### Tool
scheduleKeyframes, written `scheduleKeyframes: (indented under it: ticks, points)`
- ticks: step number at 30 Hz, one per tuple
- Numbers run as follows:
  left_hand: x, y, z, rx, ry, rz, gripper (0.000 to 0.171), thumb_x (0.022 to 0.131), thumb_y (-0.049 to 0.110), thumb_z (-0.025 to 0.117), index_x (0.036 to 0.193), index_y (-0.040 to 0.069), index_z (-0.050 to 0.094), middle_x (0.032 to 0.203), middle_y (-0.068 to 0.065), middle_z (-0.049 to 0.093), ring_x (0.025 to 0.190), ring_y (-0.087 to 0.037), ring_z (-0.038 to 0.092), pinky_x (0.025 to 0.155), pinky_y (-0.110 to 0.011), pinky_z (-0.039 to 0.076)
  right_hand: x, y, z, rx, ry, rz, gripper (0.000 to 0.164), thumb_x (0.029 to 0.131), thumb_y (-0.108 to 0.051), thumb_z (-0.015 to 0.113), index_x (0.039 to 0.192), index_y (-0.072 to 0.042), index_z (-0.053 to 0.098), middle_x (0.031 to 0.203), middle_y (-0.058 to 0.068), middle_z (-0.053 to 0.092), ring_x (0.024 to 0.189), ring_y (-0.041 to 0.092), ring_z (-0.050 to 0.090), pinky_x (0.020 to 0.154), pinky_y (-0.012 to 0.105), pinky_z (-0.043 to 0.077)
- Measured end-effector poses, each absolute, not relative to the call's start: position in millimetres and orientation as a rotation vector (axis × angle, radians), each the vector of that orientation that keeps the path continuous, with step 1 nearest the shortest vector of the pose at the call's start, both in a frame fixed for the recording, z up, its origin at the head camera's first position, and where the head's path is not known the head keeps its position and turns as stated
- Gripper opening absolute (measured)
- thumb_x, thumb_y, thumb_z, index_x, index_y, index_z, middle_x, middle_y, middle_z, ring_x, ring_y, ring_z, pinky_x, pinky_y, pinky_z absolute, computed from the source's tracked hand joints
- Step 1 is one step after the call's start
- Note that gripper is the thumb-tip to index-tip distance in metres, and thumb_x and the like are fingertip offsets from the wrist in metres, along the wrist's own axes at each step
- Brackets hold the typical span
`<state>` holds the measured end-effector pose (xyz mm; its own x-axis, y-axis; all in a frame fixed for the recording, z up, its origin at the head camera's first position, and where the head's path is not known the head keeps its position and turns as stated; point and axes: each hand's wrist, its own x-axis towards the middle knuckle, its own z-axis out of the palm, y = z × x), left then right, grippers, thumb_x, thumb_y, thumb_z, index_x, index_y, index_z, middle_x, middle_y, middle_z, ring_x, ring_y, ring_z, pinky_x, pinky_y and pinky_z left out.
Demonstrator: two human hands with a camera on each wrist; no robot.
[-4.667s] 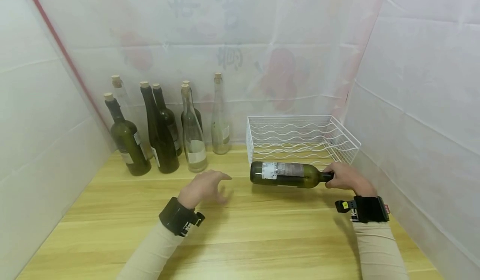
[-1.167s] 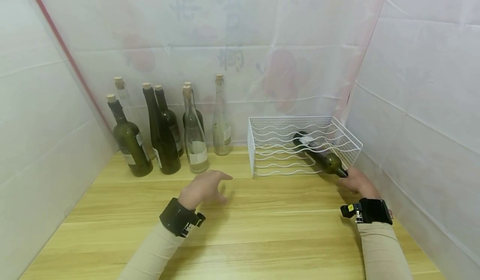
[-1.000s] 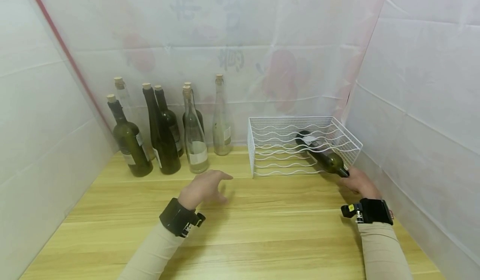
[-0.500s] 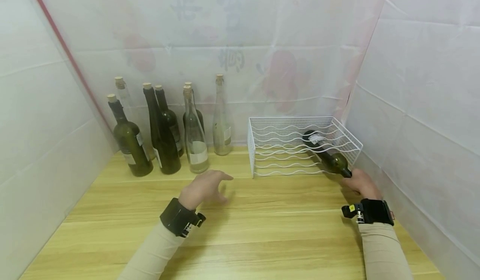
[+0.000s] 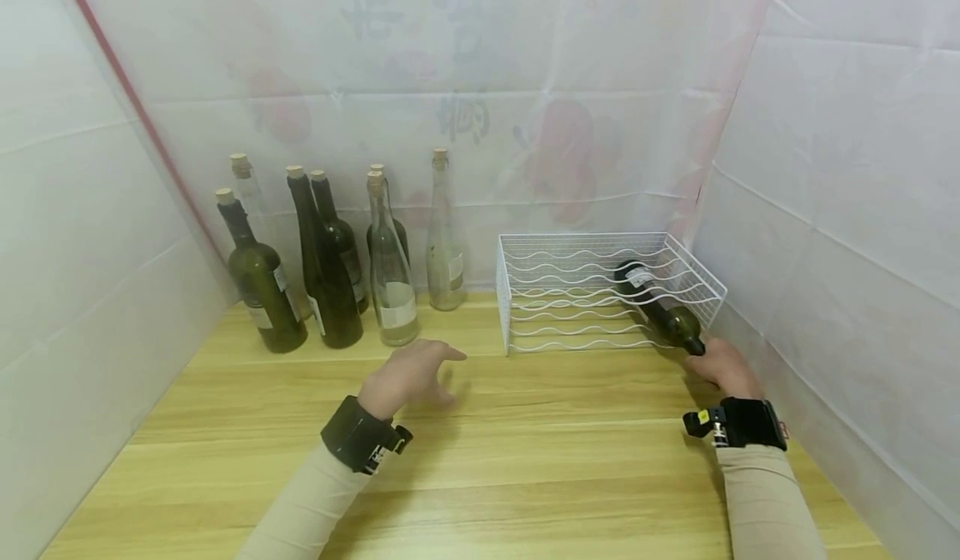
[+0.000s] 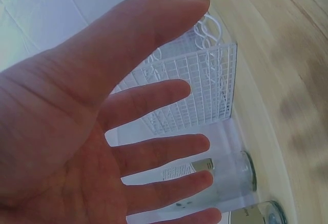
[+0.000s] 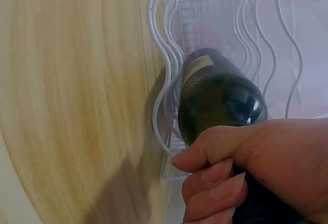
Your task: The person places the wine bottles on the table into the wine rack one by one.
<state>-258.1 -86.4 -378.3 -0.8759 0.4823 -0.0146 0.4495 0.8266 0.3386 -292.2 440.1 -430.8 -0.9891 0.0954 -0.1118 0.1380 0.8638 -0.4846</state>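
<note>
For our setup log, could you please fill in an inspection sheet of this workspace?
Surface: wood-grain tabletop.
Job's things: green bottle lies inside the white wire rack, neck out the front; seven corked bottles stand left of the rack.
Clutter: nothing seen.
Hands: left hand holds nothing, fingers spread; right hand grips the green bottle's neck.
Cables: nothing seen.
Surroundings: white sheets behind and at both sides.

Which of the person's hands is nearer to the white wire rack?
Right. The right hand is just off the front right corner of the white wire rack, gripping a green bottle mostly inside it. The left hand is apart from the rack, in front and to its left.
</note>
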Motion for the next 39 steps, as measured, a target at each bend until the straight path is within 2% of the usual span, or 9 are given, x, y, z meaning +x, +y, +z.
scheduleKeyframes:
  ticks: [6,13,22,28,33,39]
  points:
    - [-257.7,-85.3,-377.5,0.749,2.909,0.501,0.066,0.074,0.023,0.091,0.136,0.016,0.068,0.138,-0.006,0.069,0.132,-0.03,0.062,0.111,-0.045,0.052,-289.0,442.2,-429.5,0.185,2.998,-0.747,0.026,0.089,-0.022,0.058,0.074,-0.006,0.045,0.069,0.005,0.044,0.062,0.022,0.046,0.057,0.032,0.035]
    - [-254.8,-85.1,-376.2,0.744,2.902,0.504,0.071,0.074,0.023,0.091,0.14,0.015,0.065,0.141,-0.006,0.067,0.134,-0.032,0.06,0.111,-0.049,0.051,-292.2,443.0,-437.0,0.209,2.967,-0.788,0.023,0.088,-0.019,0.056,0.072,-0.006,0.047,0.062,0.002,0.046,0.054,0.019,0.047,0.053,0.031,0.036]
    - [-254.8,-85.8,-378.3,0.738,2.903,0.484,0.072,0.074,0.026,0.09,0.14,0.016,0.064,0.141,-0.006,0.067,0.133,-0.031,0.06,0.109,-0.05,0.052,-292.8,438.4,-438.4,0.191,3.024,-0.698,0.024,0.09,-0.02,0.057,0.073,-0.005,0.048,0.069,0.008,0.048,0.064,0.025,0.049,0.058,0.033,0.036]
    - [-254.7,-87.4,-377.8,0.755,2.919,0.466,0.071,0.073,0.027,0.09,0.139,0.016,0.065,0.14,-0.006,0.068,0.132,-0.03,0.062,0.109,-0.047,0.053,-291.7,434.7,-440.2,0.176,3.002,-0.734,0.028,0.091,-0.02,0.055,0.067,-0.01,0.043,0.063,0.004,0.045,0.058,0.021,0.047,0.056,0.032,0.035]
    - [-254.8,-89.6,-376.1,0.752,2.919,0.472,0.071,0.074,0.026,0.091,0.139,0.015,0.064,0.141,-0.007,0.067,0.132,-0.031,0.062,0.11,-0.047,0.052,-294.2,431.8,-439.2,0.211,2.973,-0.706,0.027,0.092,-0.019,0.053,0.069,-0.008,0.047,0.062,0.004,0.047,0.057,0.021,0.047,0.055,0.033,0.036]
    - [-255.0,-90.3,-374.5,0.754,2.922,0.473,0.072,0.074,0.025,0.091,0.14,0.014,0.064,0.141,-0.008,0.067,0.132,-0.032,0.061,0.11,-0.047,0.052,-295.2,426.1,-438.0,0.23,2.973,-0.685,0.034,0.089,-0.019,0.054,0.055,-0.01,0.054,0.052,0.0,0.048,0.05,0.018,0.048,0.053,0.03,0.037]
